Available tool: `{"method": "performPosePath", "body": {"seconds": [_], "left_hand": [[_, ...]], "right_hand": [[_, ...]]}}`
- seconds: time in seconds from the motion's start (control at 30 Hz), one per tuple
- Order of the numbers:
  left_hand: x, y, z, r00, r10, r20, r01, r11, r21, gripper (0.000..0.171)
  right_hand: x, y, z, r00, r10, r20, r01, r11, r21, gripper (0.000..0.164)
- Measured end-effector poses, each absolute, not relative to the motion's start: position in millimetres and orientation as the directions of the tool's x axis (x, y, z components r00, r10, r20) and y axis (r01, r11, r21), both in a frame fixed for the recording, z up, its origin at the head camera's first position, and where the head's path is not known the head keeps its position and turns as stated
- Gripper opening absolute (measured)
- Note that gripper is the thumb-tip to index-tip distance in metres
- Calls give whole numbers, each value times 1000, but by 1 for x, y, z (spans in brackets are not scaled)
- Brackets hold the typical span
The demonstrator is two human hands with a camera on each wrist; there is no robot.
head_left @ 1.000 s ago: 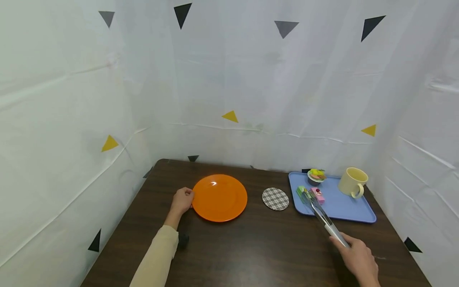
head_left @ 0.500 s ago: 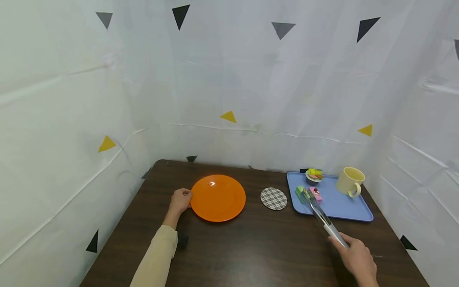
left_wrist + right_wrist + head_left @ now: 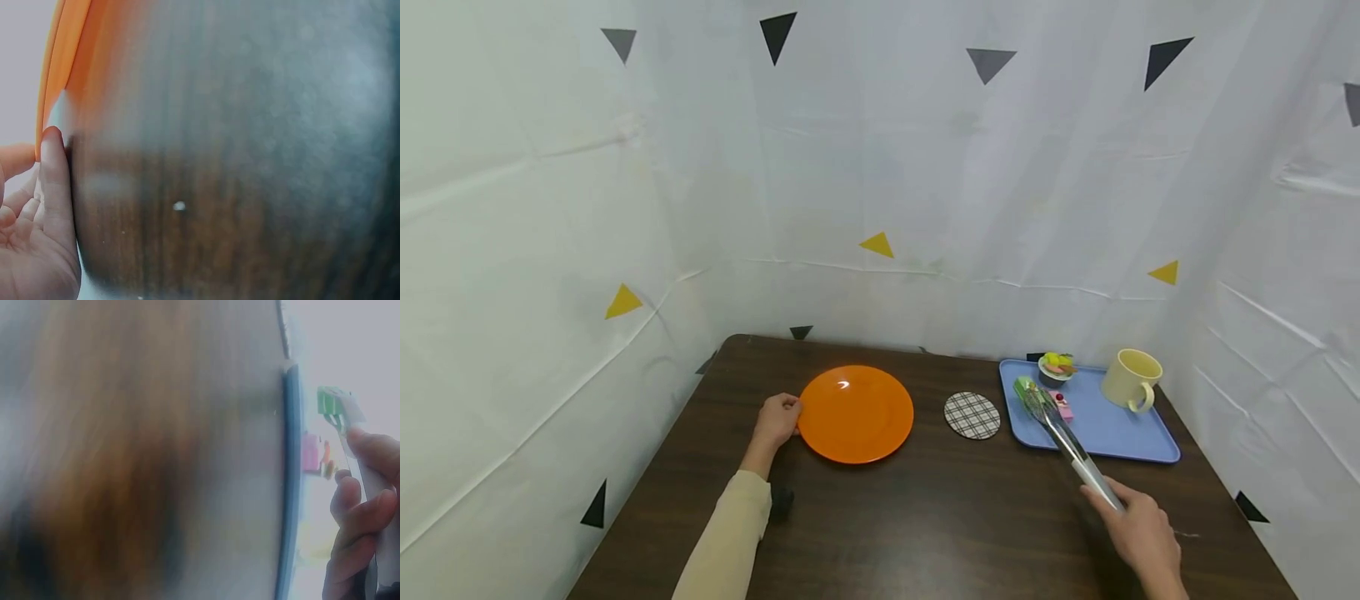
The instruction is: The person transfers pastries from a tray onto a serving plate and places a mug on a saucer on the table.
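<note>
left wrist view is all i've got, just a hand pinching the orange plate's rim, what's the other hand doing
Observer: The right hand grips metal tongs.
Operator: what's in them
Observer: A green toy cake slice is at their tips.
Operator: anything else nearby
Observer: A round checked coaster lies flat between the orange plate and the blue tray.

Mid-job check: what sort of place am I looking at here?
Probably a staged recording booth rather than a real kitchen. White sheeting marked with black, grey and yellow triangles encloses a dark table set with an orange plate and a blue tray.
</note>
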State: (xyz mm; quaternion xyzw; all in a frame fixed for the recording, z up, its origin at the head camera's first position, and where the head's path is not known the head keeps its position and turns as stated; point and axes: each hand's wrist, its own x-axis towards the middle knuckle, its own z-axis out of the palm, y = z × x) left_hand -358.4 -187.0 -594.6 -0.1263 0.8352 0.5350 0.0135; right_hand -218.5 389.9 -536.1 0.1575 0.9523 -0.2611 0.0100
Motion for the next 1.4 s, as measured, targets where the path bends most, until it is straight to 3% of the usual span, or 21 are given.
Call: {"method": "performPosePath", "body": {"seconds": [0.63,1.03,1.4], "left_hand": [[-359,-180,-595,-967,-220,-130,-213,415,884,34],[-356,-173,-601,-967,-229,-111,-201,420,885,36],[-356,-184,-604,-968,-220,-123,-196,351,916,34]], "right_hand": [[-244,325,-529,-980,190,-59,191,810,-555,96],[-256,277,-532,-991,127,-48,130,782,-609,82],[-265,235,-543,-997,78,16,51,776,-629,58]]}}
